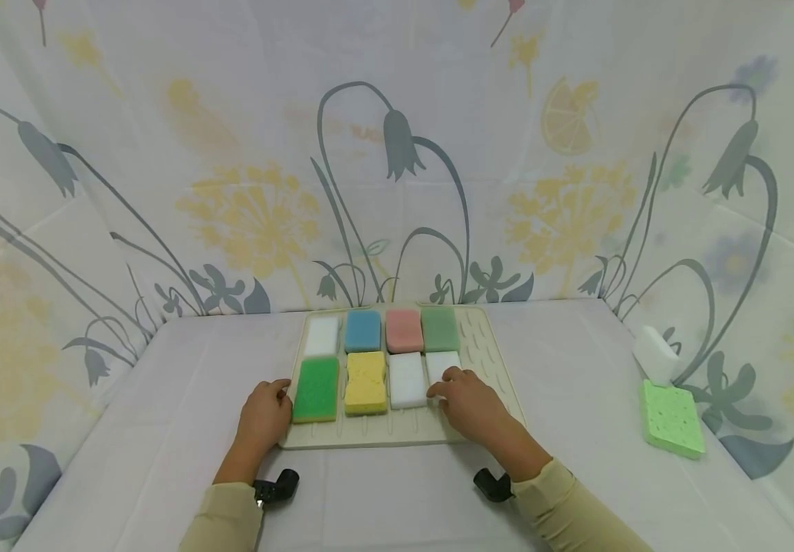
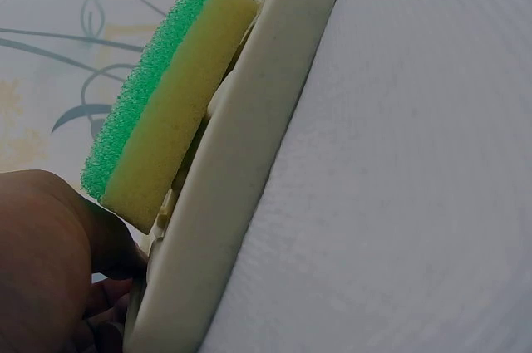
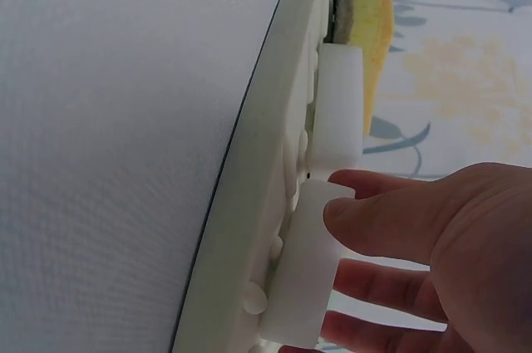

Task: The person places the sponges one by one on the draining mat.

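Note:
My left hand (image 1: 264, 414) holds the left edge of a beige ridged tray (image 1: 397, 437), fingers curled, beside a green-and-yellow scrub sponge (image 1: 316, 389). In the left wrist view, the thumb meets the tray rim (image 2: 237, 170) just below that sponge. On the tray's right part, my right hand (image 1: 474, 406) grips a white sponge (image 3: 303, 266) with thumb and fingers on its sides; the hand covers part of it in the head view. Next to it lie another white sponge (image 1: 407, 381) and a yellow scalloped sponge (image 1: 365, 383).
Behind them on the tray are a white sponge (image 1: 322, 336), a blue one (image 1: 363, 331), a pink one (image 1: 404, 330) and a grey-green one (image 1: 441, 329). Off to the right, a light green sponge (image 1: 671, 418) and a white block (image 1: 656, 355) stand by the patterned cloth wall.

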Motion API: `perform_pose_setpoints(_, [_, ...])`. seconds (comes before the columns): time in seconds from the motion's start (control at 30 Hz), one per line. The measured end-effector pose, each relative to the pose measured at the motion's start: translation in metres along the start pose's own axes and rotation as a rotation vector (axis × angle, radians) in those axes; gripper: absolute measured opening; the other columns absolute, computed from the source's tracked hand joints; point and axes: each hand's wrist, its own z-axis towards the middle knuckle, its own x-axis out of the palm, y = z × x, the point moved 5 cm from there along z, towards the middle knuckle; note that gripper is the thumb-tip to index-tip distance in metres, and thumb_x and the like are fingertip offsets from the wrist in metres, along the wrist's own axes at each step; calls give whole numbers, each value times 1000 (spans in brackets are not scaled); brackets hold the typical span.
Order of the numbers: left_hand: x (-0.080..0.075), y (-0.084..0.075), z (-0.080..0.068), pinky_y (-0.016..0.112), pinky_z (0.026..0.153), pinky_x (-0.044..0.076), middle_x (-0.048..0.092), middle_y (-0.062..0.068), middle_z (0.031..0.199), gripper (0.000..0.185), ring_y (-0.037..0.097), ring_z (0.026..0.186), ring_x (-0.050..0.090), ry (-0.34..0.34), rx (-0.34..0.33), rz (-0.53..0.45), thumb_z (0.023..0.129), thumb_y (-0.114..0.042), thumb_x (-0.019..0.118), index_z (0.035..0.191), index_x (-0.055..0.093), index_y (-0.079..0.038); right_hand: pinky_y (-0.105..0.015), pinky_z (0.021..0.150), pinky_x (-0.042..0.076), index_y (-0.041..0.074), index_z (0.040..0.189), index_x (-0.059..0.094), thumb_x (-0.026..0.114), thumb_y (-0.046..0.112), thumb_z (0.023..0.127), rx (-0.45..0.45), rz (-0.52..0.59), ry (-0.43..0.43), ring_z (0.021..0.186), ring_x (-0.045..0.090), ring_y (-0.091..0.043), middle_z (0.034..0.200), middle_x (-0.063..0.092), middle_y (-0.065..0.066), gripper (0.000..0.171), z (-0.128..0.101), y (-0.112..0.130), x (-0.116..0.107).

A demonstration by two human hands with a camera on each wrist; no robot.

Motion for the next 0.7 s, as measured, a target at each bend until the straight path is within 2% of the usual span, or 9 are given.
perform_pose_setpoints(0.23, [1,1,0,46,75,50,62,18,98,37,27,85,59,-6,-1,-6,94,-9,48,126,59,7,-41,71,53,21,100,77,65,6,88,1,1,7,97,58,-28,110,63,-8,22,0,1,0])
perform_pose_setpoints(0.47, [1,3,2,45,75,49,62,18,99,38,27,84,59,-5,3,-7,94,-9,48,126,59,7,-45,83,53,19,104,76,63,6,90,4,16,50,106,62,-31,117,66,-10,24,0,2,-2])
perform_pose_setpoints(0.7, [1,1,1,45,75,49,62,18,99,38,27,85,59,-4,-2,-7,93,-8,48,126,59,7,-46,75,54,23,105,76,65,9,89,-6,-1,63,110,62,-31,123,64,-9,24,-2,-1,-7])
